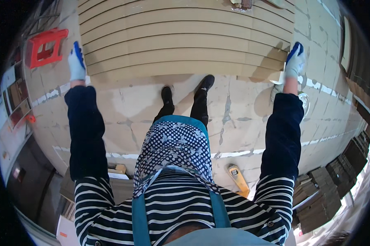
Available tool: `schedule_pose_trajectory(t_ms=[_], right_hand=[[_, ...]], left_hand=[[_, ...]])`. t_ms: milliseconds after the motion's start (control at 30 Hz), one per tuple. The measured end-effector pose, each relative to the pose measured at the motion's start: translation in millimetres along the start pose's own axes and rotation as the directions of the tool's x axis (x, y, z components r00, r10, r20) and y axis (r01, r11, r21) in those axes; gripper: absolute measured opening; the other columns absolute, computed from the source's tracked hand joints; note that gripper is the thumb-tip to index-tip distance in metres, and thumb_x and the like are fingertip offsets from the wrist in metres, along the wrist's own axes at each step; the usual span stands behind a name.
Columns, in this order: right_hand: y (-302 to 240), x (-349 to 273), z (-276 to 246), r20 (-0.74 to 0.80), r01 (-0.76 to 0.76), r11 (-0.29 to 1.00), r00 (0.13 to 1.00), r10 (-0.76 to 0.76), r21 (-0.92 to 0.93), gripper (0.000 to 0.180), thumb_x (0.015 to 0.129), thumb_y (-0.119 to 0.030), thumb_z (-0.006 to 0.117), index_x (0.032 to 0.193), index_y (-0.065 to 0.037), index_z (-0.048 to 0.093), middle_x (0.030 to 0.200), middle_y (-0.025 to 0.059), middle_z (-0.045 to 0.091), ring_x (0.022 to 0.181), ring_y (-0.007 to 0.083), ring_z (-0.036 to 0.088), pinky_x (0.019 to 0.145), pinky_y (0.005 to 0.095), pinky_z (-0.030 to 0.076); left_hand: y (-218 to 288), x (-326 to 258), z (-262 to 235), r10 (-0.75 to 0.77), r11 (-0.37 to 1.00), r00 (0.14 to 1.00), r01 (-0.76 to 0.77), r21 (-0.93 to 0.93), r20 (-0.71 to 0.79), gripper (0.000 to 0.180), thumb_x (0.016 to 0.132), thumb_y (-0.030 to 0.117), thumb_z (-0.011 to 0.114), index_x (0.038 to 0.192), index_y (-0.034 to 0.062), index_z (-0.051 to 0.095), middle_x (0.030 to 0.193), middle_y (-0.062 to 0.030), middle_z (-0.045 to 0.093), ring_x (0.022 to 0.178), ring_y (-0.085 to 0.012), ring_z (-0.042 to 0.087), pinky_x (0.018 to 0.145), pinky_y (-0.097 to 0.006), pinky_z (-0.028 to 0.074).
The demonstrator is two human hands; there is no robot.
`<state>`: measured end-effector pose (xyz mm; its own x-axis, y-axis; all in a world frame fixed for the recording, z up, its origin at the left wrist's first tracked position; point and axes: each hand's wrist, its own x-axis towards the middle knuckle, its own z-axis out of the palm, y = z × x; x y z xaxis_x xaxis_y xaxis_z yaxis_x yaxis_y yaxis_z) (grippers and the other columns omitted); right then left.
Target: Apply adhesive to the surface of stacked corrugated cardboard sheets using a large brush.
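Observation:
A wide spread of brown cardboard sheets (185,45) lies in front of me, overlapping in staggered rows with narrow dark lines between them. My left hand (77,63), in a white glove with a blue palm, is at the left edge, its fingers pressed together along the cardboard's side. At the opposite edge my right hand (295,61), gloved the same way, has its fingers curled in at the near right corner. Both arms reach forward, far apart. The fingertips' exact grip under the edges is hidden.
A red plastic stool (47,48) stands left of the sheets. Behind me a yellow pallet-truck-like handle (238,179) shows on the floor. Stacks of brown cardboard (322,197) line the right side. Some brownish item (242,4) lies on the sheets' far part.

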<state>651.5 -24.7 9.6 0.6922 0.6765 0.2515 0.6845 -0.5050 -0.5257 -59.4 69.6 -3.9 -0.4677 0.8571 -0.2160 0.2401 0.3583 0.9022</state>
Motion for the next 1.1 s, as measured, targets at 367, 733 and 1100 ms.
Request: schedule_pose_trajectory(t_ms=[367, 733, 1100], right_hand=[[-7.1, -24.3, 40.2, -0.107, -0.051, 0.998, 0.993, 0.047, -0.041, 0.033, 0.086, -0.031, 0.043, 0.092, -0.006, 0.063, 0.083, 0.0186, 0.062, 0.074, 0.0334, 0.059, 0.066, 0.0395, 0.044], [-37.4, -29.4, 29.8, -0.012, -0.336, 0.936, 0.941, 0.339, 0.109, 0.024, 0.082, -0.023, 0.051, 0.092, -0.006, 0.064, 0.079, 0.0169, 0.063, 0.072, 0.0281, 0.061, 0.065, 0.0382, 0.044], [-145.8, 30.9, 31.6, 0.191, 0.523, 0.671, 0.841, -0.506, -0.526, 0.053, 0.072, -0.015, 0.059, 0.123, -0.014, 0.044, 0.125, 0.0169, 0.044, 0.114, 0.0294, 0.042, 0.091, 0.0356, 0.037]], left_hand=[[-17.4, -11.3, 52.7, 0.308, 0.951, 0.913, -0.306, 0.048, -0.268, 0.021, 0.087, 0.022, 0.049, 0.086, 0.0032, 0.059, 0.068, 0.0038, 0.046, 0.058, -0.0063, 0.037, 0.051, -0.024, 0.032], [-47.2, 12.7, 34.1, 0.314, 0.948, 0.869, -0.265, 0.176, -0.382, 0.017, 0.084, 0.014, 0.05, 0.074, 0.0024, 0.056, 0.059, -0.0004, 0.048, 0.054, -0.0126, 0.042, 0.049, -0.027, 0.035], [9.4, -21.6, 47.2, 0.46, 0.76, 0.832, -0.19, 0.621, -0.309, 0.039, 0.089, 0.032, 0.043, 0.091, -0.0043, 0.057, 0.089, -0.0225, 0.06, 0.083, -0.0339, 0.055, 0.072, -0.038, 0.041]])
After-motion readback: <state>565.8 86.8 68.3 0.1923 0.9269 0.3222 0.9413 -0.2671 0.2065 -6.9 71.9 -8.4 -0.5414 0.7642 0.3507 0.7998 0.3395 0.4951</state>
